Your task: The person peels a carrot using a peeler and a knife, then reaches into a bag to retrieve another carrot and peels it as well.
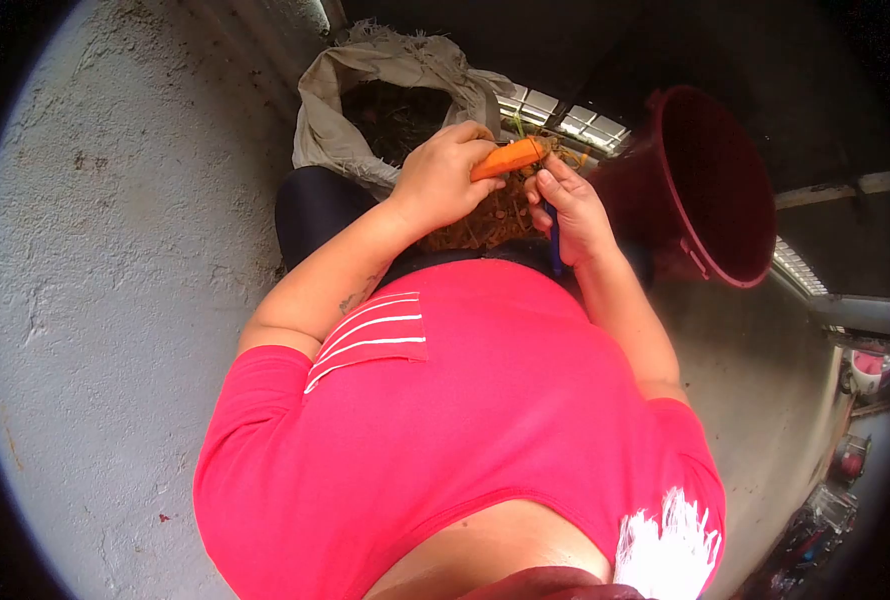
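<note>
The left hand (448,172) grips an orange carrot (510,158) near the right rim of the sack (320,130). The right hand (577,212) holds a blue tool (555,243), working end indistinct. Shadow obscures the contents of sack and bucket (637,195).

Bright light enters through the grating (605,132) at one o'clock, while the bucket (627,205) at two o'clock is deeply shadowed inside. Glare bleaches the white fringe (665,552) near five. The hands (443,176) look fairly sharp; fisheye distortion curves the edges into black vignetting.
</note>
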`<state>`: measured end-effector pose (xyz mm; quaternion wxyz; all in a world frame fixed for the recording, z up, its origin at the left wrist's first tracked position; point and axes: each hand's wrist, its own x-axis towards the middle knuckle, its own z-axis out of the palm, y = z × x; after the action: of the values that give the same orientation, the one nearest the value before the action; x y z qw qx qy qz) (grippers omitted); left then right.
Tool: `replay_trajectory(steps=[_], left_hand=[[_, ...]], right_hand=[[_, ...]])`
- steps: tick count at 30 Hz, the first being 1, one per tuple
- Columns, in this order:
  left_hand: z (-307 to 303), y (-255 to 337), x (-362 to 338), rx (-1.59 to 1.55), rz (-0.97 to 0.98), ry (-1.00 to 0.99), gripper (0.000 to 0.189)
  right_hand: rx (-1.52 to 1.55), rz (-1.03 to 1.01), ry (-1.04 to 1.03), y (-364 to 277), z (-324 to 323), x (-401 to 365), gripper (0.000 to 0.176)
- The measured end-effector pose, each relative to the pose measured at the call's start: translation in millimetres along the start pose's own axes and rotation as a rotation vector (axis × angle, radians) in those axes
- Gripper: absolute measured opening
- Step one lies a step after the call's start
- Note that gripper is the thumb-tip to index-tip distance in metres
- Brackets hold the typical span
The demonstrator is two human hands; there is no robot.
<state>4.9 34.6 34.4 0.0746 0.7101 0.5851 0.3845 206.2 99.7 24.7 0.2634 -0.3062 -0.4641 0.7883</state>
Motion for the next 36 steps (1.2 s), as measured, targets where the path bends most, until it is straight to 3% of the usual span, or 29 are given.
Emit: replay_trajectory(steps=[6, 10, 12, 16, 20, 23, 25, 27, 29, 31, 33, 35, 36], left_hand=[[8.7, -9.5, 6.6, -0.047, -0.041, -0.074, 0.034], [22.7, -10.6, 9.1, 0.156, 0.129, 0.050, 0.036], [28.6, -5.3, 10.0, 0.290, 0.215, 0.102, 0.038], [35.4, -5.8, 16.5, 0.247, 0.185, 0.156, 0.040], [38.5, -1.1, 12.9, 0.324, 0.242, 0.128, 0.042], [40.8, 7.0, 9.6, 0.273, 0.192, 0.085, 0.049], [39.7, 4.4, 8.0, 0.223, 0.111, 0.064, 0.052], [40.8, -4.7, 3.0, 0.187, 0.027, 0.048, 0.056], [43.9, -8.2, -2.2, 0.137, 0.028, 0.008, 0.049], [44.5, -4.5, -2.5, 0.012, 0.039, -0.043, 0.043], [42.8, 3.7, 4.7, -0.178, 0.057, -0.100, 0.037], [39.9, 8.2, 12.2, -0.341, 0.085, -0.076, 0.028], [39.4, 8.0, 16.0, -0.428, 0.102, -0.049, 0.027]], right_hand=[[0.202, 0.095, 0.020, 1.8, -4.8, 4.0, 0.022], [0.448, 0.177, 0.038, 3.7, -13.3, 8.2, 0.016], [0.608, 0.326, 0.085, 8.3, -25.4, 17.6, 0.016], [0.737, 0.477, 0.053, 0.7, -34.6, 16.4, 0.023], [0.043, 0.046, 0.228, -20.7, -1.1, 0.0, 0.030], [-0.247, -0.068, 0.281, -17.3, -18.6, 5.5, 0.029], [-0.422, -0.149, 0.468, -46.7, -26.5, -10.4, 0.022], [-0.896, -0.561, 0.684, -75.7, -52.1, -28.1, 0.023], [-1.379, -0.813, 1.068, -101.8, -60.8, -45.6, 0.037], [-1.628, -1.104, 1.208, -108.3, -68.7, -45.5, 0.041], [-1.251, -0.932, 0.794, -90.8, -66.1, -37.8, 0.038], [-1.081, -0.605, 0.450, -62.1, -47.7, -26.2, 0.040], [-1.243, -0.632, 0.255, -46.1, -53.6, -18.3, 0.046]])
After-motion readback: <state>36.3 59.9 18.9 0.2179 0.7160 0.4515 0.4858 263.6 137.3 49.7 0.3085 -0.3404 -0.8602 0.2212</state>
